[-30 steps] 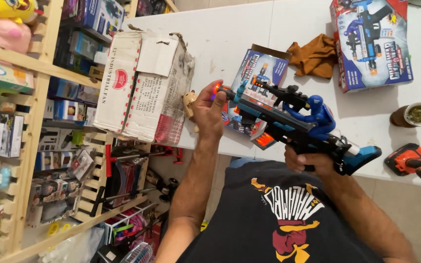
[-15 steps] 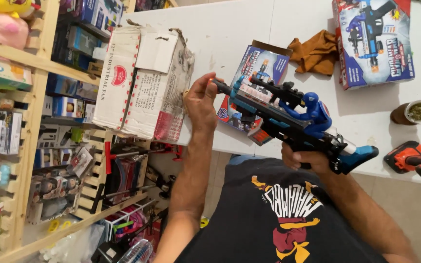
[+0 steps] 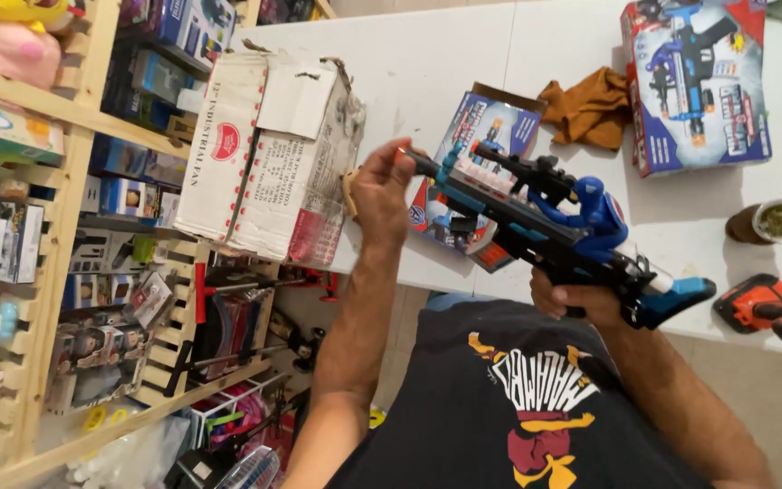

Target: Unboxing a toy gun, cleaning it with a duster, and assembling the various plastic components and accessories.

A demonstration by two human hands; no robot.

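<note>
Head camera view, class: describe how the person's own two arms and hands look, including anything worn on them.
Both forearms are bare, with no sleeves reaching them. The left hand and right hand wear no gloves, and no rings or watch are visible. The arms emerge from a black short-sleeved T-shirt with a yellow, white and red print.

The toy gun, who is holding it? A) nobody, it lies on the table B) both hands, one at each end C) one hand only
B: the left hand pinches the muzzle end of the toy gun while the right hand grips its handle, above the white table.
</note>
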